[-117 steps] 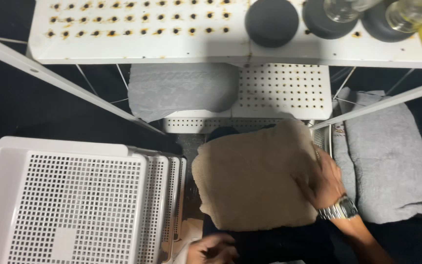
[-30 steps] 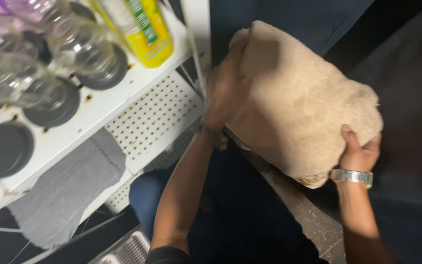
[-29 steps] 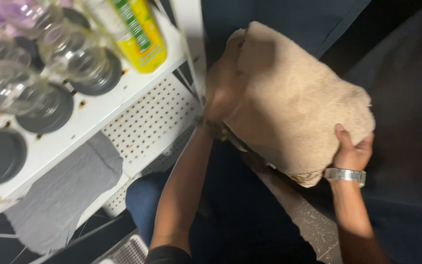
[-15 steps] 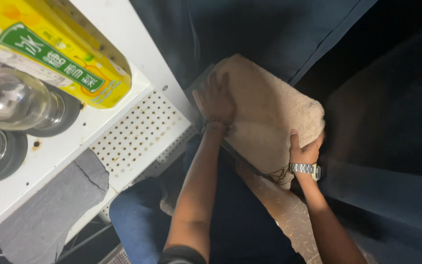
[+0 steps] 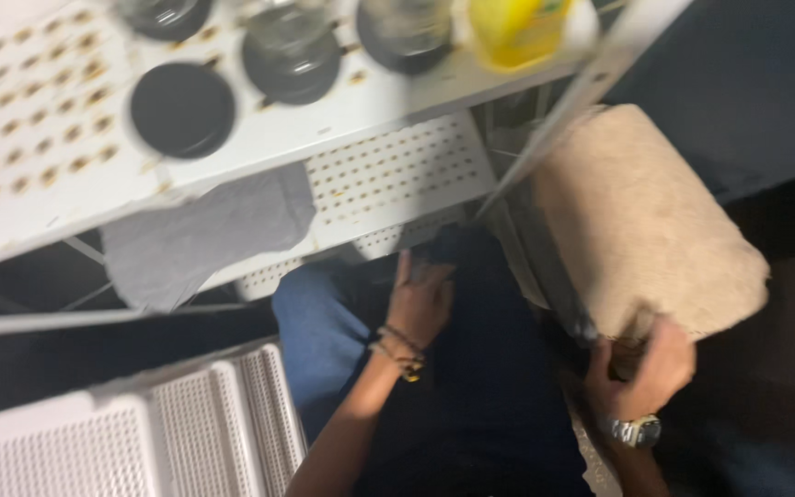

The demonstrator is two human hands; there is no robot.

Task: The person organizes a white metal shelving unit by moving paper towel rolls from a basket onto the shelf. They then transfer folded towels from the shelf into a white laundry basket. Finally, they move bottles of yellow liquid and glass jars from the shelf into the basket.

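Note:
A folded beige towel (image 5: 641,221) lies to the right of the white rack. My right hand (image 5: 641,368), with a metal watch at the wrist, grips the towel's near lower corner. My left hand (image 5: 420,299), with bead bracelets on the wrist, rests flat with fingers apart on dark fabric over my lap, away from the towel. It holds nothing. The picture is blurred by motion.
A white perforated rack shelf (image 5: 66,120) carries black lids (image 5: 181,109), glass jars (image 5: 292,55) and a yellow bottle (image 5: 517,28). A grey cloth (image 5: 200,235) lies on the lower shelf (image 5: 397,175). A white slotted basket (image 5: 131,433) stands at the lower left.
My left hand has let go of the beige towel and dropped to my lap. The view has swung back toward the rack, and my right hand keeps hold of the towel.

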